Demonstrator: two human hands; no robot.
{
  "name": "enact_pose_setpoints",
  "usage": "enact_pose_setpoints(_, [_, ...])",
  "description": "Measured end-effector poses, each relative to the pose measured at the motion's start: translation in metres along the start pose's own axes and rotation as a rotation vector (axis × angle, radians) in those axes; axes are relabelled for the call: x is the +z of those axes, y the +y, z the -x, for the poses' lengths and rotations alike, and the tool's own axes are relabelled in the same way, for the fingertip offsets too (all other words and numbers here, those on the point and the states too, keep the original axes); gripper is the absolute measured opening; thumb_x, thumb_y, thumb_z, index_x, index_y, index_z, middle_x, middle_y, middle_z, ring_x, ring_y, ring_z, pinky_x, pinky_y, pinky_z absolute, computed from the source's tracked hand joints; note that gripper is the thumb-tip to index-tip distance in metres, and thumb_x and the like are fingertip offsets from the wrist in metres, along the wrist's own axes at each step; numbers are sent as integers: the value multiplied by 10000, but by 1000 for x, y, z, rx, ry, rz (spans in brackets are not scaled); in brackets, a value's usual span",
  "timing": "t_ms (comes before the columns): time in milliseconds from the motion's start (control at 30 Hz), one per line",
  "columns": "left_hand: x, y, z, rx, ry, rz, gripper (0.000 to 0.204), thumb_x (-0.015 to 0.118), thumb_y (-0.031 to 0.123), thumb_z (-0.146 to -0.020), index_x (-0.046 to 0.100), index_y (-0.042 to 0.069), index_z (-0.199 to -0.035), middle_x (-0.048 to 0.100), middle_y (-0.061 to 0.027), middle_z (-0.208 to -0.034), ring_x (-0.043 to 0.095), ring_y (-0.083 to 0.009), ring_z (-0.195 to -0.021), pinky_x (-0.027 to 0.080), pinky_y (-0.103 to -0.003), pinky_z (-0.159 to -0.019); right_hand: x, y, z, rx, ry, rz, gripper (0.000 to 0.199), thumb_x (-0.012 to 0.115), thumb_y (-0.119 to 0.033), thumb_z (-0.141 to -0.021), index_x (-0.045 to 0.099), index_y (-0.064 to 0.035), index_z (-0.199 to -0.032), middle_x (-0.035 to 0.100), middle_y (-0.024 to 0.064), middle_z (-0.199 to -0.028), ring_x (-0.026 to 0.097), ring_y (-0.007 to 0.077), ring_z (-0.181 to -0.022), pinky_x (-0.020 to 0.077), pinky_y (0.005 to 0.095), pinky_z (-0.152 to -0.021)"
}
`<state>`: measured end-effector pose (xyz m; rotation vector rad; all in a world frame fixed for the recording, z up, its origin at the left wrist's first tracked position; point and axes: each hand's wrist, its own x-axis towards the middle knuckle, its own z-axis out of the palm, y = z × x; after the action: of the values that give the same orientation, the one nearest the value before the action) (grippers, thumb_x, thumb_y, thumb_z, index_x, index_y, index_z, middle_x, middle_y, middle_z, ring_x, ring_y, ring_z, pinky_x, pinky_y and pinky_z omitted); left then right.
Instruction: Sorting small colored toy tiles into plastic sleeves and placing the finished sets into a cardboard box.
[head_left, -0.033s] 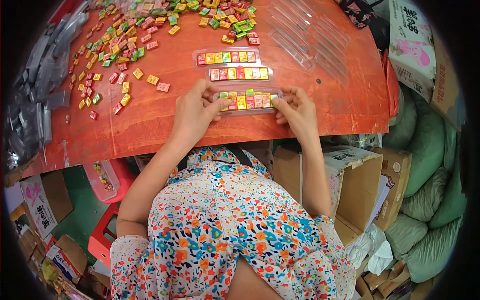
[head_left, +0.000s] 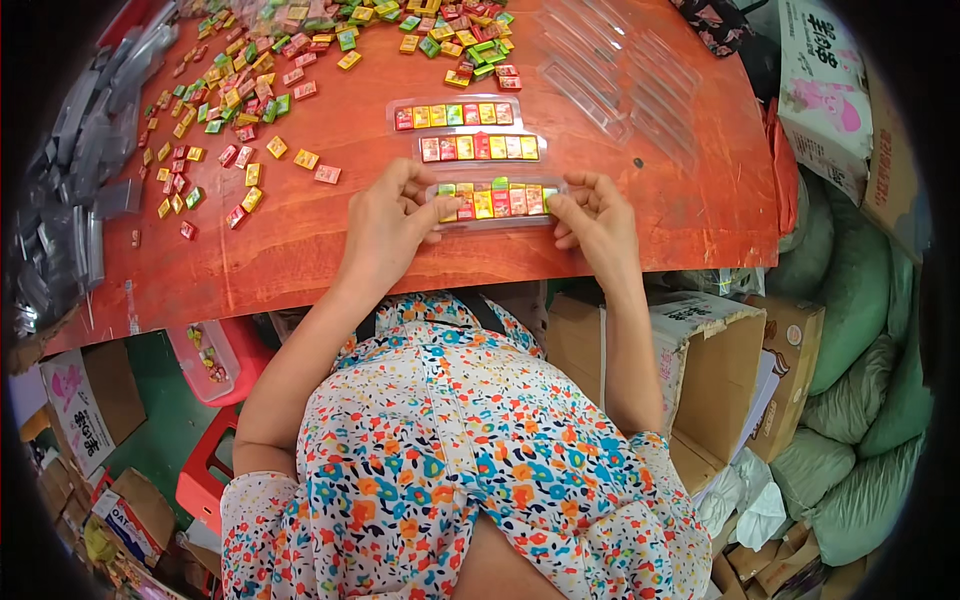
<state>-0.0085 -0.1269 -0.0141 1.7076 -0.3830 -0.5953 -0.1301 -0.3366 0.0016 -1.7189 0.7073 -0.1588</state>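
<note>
Close to the table's near edge lies a clear plastic tray [head_left: 500, 224] holding a row of small box-shaped pieces [head_left: 515, 203] in red, yellow and green. My left hand [head_left: 388, 222] grips its left end, thumb on the end piece and fingers at the rim. At the opposite end my right hand [head_left: 604, 228] pinches it the same way. Near the middle, a green piece [head_left: 500, 184] sticks up past the row. Just beyond are two more filled trays, a nearer one [head_left: 480, 161] and a farther one [head_left: 453, 102].
Loose small pieces [head_left: 240, 95] spread over the far left of the red table [head_left: 300, 230]. Several empty clear trays [head_left: 590, 70] lie at the far right. Grey plastic strips [head_left: 65, 150] pile up at the left edge. An open cardboard box [head_left: 715, 380] stands below the table on the right.
</note>
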Motion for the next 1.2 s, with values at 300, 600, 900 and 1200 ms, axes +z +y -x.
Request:
enact_pose_setpoints(300, [-15,14,-38,149,134,-416,362,751,233,-864,596,-52,-1026,663,-97,-750,655,-134,-635,540,-274,-502,17,-24,-42,-76,54,407,448,686,-210,-897,556,63,-1228,656,87,-858,630,111,-669,522,260,-500])
enact_pose_setpoints(600, [-15,5,-27,43,128,-118,398,736,249,-882,609,-66,-1089,659,-103,-796,651,-119,-670,551,-260,-526,21,-7,-39,-27,-12,54,481,693,-226,-902,523,50,-1256,646,107,-895,632,120,-703,559,264,-528])
enact_pose_setpoints(900, [-53,-10,-83,370,208,-660,466,658,393,-912,646,-47,-1067,666,-153,-902,638,-215,-778,511,-356,-689,48,-6,-101,-515,179,479,496,673,-335,-851,600,77,-1118,665,242,-952,660,366,-838,527,473,-757])
enact_pose_setpoints(1200, [-54,3,-75,-52,-28,-22,346,669,309,-944,643,40,-1160,574,18,-835,543,-51,-697,500,-184,-628,33,-21,-80,-67,-87,181,483,666,-375,-804,637,71,-988,679,264,-958,715,337,-719,567,416,-707])
